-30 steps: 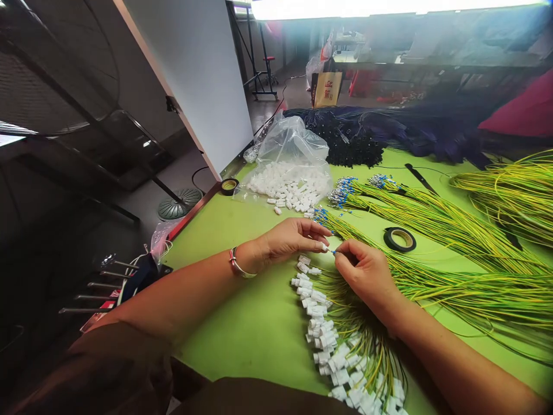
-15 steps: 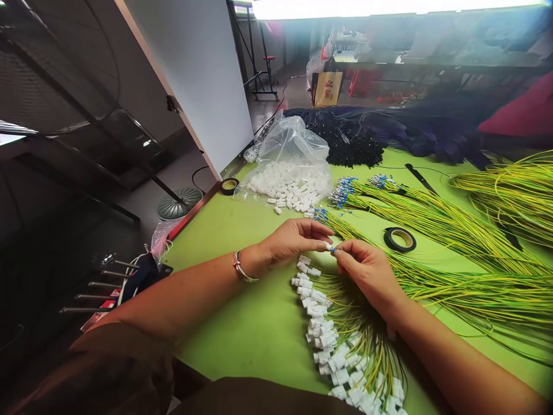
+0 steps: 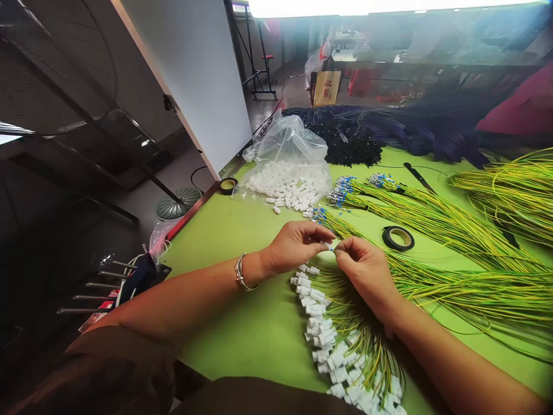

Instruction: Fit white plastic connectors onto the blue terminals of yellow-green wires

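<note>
Between the fingertips of my left hand (image 3: 301,246) is a small white connector housing (image 3: 325,245), mostly covered by the fingers. My right hand (image 3: 366,271) pinches a yellow-green wire close to its blue-sleeved end (image 3: 331,249), which meets the housing. How deep the end sits inside cannot be made out. Below both hands, a long row of white connectors (image 3: 314,308) on yellow-green wires curves toward my body. Just beyond the fingers lies a bundle of wires with blue-sleeved terminals (image 3: 320,215).
A clear plastic bag (image 3: 294,144) spills loose white housings (image 3: 287,190) on the green table (image 3: 242,230). More wire bundles (image 3: 436,219) lie at right, around a black tape roll (image 3: 398,238). A second tape roll (image 3: 227,185) sits by the white panel (image 3: 194,75). Dark cables (image 3: 354,147) lie behind.
My left hand has turned slightly, its fingers now covering more of the housing, and my right hand has shifted a little nearer it. The whole view has drifted slightly.
</note>
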Demonstrator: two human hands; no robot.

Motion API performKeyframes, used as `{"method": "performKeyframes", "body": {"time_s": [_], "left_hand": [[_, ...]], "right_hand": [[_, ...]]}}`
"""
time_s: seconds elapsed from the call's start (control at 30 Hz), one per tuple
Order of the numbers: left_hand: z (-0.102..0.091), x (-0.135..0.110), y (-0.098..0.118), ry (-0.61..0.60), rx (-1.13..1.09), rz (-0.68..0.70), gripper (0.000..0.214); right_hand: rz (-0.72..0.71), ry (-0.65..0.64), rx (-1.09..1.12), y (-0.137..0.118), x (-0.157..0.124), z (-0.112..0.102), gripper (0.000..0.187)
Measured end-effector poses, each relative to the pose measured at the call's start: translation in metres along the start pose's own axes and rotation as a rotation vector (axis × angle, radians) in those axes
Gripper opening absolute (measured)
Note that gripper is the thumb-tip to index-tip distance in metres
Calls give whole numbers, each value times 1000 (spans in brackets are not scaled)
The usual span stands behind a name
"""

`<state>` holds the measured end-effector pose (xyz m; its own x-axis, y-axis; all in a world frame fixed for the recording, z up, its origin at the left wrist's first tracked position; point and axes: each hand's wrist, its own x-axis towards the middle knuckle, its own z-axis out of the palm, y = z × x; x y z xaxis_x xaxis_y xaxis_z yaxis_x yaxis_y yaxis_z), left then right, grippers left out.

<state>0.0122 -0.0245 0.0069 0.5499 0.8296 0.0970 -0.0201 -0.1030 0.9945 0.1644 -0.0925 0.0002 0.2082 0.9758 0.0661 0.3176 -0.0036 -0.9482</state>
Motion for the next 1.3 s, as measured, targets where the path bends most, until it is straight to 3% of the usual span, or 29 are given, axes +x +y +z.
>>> {"method": "performKeyframes", "body": {"time_s": [0.2, 0.4, 0.5, 0.57, 0.63, 0.73, 0.8, 0.93, 1.03, 1.13, 1.17, 1.3], "left_hand": [[3, -3, 4, -16, 101, 42, 15], [-5, 3, 2, -193, 123, -49, 15], [-12, 5, -1, -266, 247, -120, 16], [-14, 3, 0, -396, 303, -143, 17], [-15, -1, 4, -609, 300, -140, 21], [-13, -7, 12, -866, 265, -106, 21], [-12, -9, 15, -931, 258, -93, 18], [-12, -7, 14, -965, 272, -56, 17], [-12, -6, 11, -978, 300, -3, 17], [-10, -7, 13, -979, 347, 53, 16], [-9, -8, 15, -977, 372, 76, 15], [-3, -15, 23, -968, 500, 205, 16]], "right_hand": [[-47, -23, -111, 7, -1, 5, 7], [-58, -104, -255, 8, 2, 1, 8], [-184, -109, -422, 6, 9, -9, 10], [-360, -20, -609, 5, 15, -18, 13], [-491, 63, -849, 7, 21, -25, 17], [-483, 119, -1083, 18, 29, -31, 32], [-429, 116, -1077, 25, 34, -33, 32], [-416, 140, -810, 27, 36, -37, 18], [-515, 301, -666, 17, 31, -40, 14], [-597, 486, -660, 11, 25, -41, 8], [-610, 494, -682, 11, 24, -40, 8], [-522, 188, -780, 23, 30, -37, 13]]}}
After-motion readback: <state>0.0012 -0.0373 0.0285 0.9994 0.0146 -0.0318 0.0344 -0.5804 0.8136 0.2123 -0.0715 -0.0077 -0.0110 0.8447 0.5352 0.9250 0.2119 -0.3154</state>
